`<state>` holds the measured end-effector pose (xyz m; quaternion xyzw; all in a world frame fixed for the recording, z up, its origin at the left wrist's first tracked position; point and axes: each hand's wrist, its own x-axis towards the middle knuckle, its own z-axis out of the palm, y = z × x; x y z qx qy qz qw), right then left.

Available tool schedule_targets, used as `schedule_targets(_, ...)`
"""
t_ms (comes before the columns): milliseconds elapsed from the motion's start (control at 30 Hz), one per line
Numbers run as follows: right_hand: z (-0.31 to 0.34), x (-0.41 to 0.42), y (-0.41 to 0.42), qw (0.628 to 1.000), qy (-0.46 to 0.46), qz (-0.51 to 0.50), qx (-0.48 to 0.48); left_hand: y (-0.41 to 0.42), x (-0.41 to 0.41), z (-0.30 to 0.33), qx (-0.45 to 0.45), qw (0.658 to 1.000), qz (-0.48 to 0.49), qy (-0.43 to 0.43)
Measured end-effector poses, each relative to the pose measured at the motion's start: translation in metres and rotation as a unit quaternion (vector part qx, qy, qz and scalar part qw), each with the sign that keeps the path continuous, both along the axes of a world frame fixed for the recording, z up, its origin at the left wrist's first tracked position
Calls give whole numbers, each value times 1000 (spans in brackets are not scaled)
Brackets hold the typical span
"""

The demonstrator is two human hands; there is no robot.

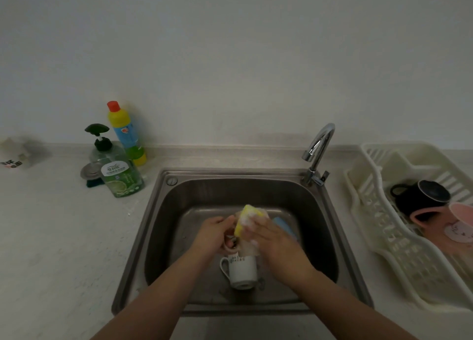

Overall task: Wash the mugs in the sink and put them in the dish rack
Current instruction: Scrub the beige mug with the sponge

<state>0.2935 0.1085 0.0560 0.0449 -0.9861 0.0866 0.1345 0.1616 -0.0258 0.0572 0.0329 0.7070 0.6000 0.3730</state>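
Over the steel sink point(163, 227), my left hand point(213, 234) grips a pale mug point(231, 246) by its handle side; most of that mug is hidden by my hands. My right hand point(273, 239) holds a soapy yellow sponge point(247, 218) against the mug. Below them a white mug point(242, 270) lies upside down on the sink floor. A light blue object point(284, 227) shows behind my right hand. In the white dish rack point(368, 211) on the right, a black mug point(419, 198) and a pink mug point(450, 227) lie on their sides.
The chrome faucet point(318, 152) stands at the sink's back right corner, with no water visible. A green dish soap pump bottle point(119, 170), a yellow and blue bottle point(126, 134) and a round metal object point(89, 173) stand on the counter at back left.
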Motion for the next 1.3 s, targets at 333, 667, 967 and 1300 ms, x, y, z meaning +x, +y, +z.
schedule_targets(333,5,16,6,985,60,-16,-160,-8,-7,10,101,991,14,-84)
schedule_targets(667,9,19,-1,980,65,7,-188,-10,-15,11,126,987,-5,-103)
schedule_targets(967,1,1,-4,999,12,37,18,0,-15,13,9,999,3,43)
schedule_targets(1300,9,8,-4,998,33,11,-51,-16,-29,8,-12,999,6,47)
